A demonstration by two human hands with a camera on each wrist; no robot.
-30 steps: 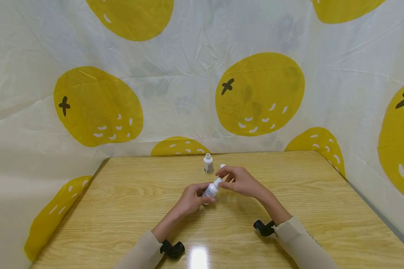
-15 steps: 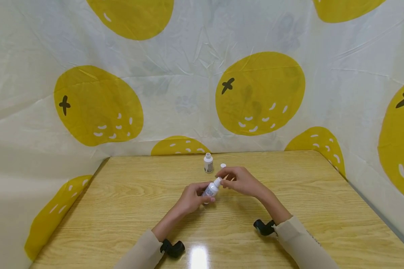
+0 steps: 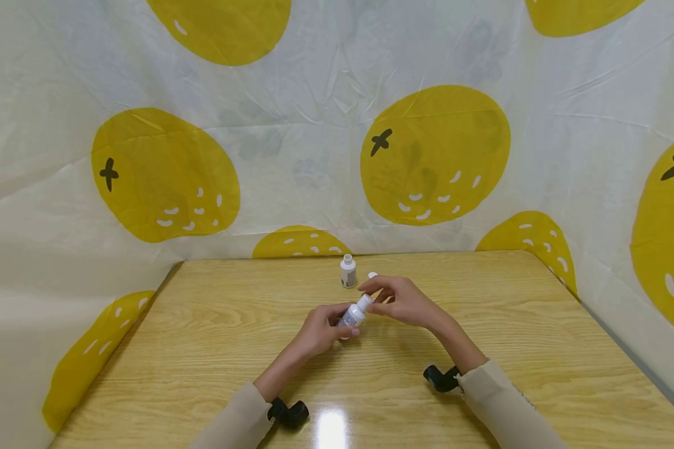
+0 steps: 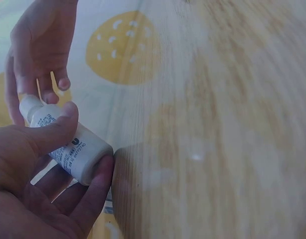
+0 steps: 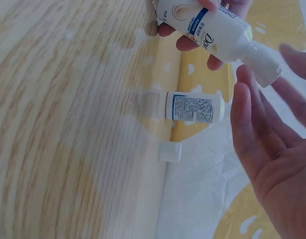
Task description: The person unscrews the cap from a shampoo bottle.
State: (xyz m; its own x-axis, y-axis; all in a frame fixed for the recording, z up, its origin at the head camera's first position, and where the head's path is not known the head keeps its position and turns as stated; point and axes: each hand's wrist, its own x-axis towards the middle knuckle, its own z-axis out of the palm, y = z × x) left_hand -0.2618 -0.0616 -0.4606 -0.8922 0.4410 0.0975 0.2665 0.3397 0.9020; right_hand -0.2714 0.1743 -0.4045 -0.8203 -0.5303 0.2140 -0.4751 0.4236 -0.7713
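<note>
In the head view my left hand [image 3: 321, 330] grips the body of a small white Dove-labelled bottle [image 5: 208, 30], tilted with its top toward the right hand. A white cap [image 5: 262, 64] sits at the bottle's neck. My right hand [image 3: 401, 300] has its thumb and fingers curved around that cap, some fingertips touching it; the right wrist view shows part of the thumb apart from it. Behind the hands stands a second white bottle [image 3: 347, 272], upright, its threaded neck bare. Just right of it a loose white cap [image 5: 170, 151] rests on the table, partly hidden in the head view.
The wooden table [image 3: 219, 337] runs back to a white cloth [image 3: 303, 168] printed with yellow fruit, which hangs behind it and at both sides. Black wrist-worn cameras [image 3: 289, 415] sit at both sleeve cuffs. A bright reflection lies near the front edge.
My right thumb and fingers have shifted slightly around the cap, leaving more of it showing than a second ago. The left hand and its bottle stay almost still.
</note>
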